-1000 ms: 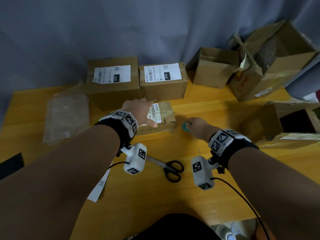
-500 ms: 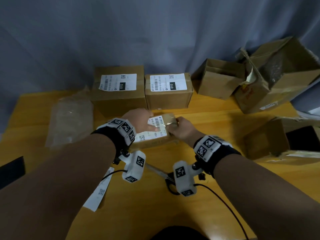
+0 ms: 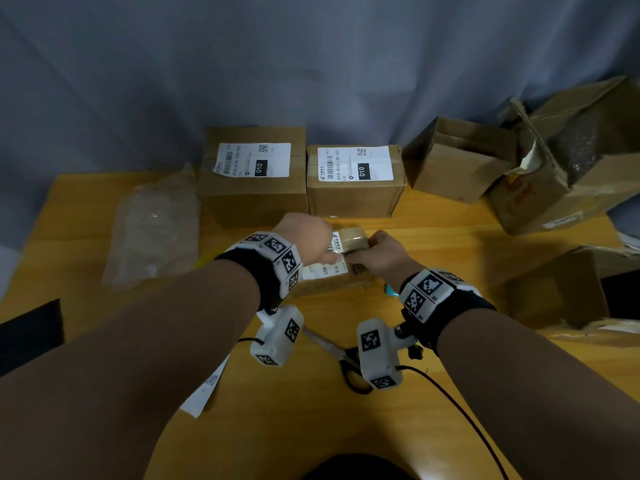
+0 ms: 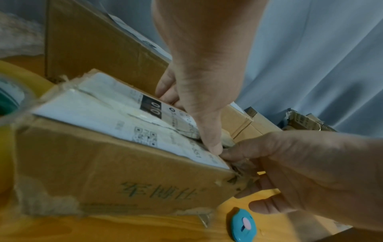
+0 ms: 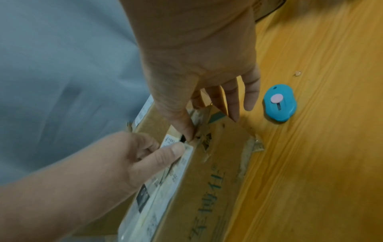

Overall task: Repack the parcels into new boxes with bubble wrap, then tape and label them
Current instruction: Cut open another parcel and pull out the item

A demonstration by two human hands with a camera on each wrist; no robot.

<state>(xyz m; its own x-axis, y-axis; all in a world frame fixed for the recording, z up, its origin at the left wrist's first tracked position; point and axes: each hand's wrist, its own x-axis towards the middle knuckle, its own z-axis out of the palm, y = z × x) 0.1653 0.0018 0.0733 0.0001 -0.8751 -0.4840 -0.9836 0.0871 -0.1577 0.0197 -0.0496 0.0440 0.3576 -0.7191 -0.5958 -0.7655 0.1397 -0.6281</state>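
A small worn cardboard parcel [image 3: 323,287] with a white label lies mid-table, also seen in the wrist views [image 4: 124,172] [image 5: 207,188]. My left hand [image 3: 311,240] grips it from above, fingers over the far edge and thumb [image 4: 213,144] on the label. My right hand [image 3: 377,258] pinches the torn right end, thumb [image 5: 186,129] at the top corner and fingers behind the end flap. A taped brown flap [image 3: 351,239] stands up between the hands. A blue box cutter [image 5: 279,103] lies on the table just right of the parcel.
Two labelled sealed boxes [image 3: 254,178] [image 3: 356,181] stand behind the parcel. Open empty boxes [image 3: 460,161] [image 3: 568,157] [image 3: 561,292] crowd the right side. Bubble wrap [image 3: 152,230] lies left, scissors [image 3: 346,355] and a loose label [image 3: 204,393] nearer me. A tape roll [image 4: 12,114] sits by the parcel's left end.
My right hand left the blue cutter on the table and moved left onto the parcel's right end. The brown flap now stands higher. My left hand stayed on the parcel.
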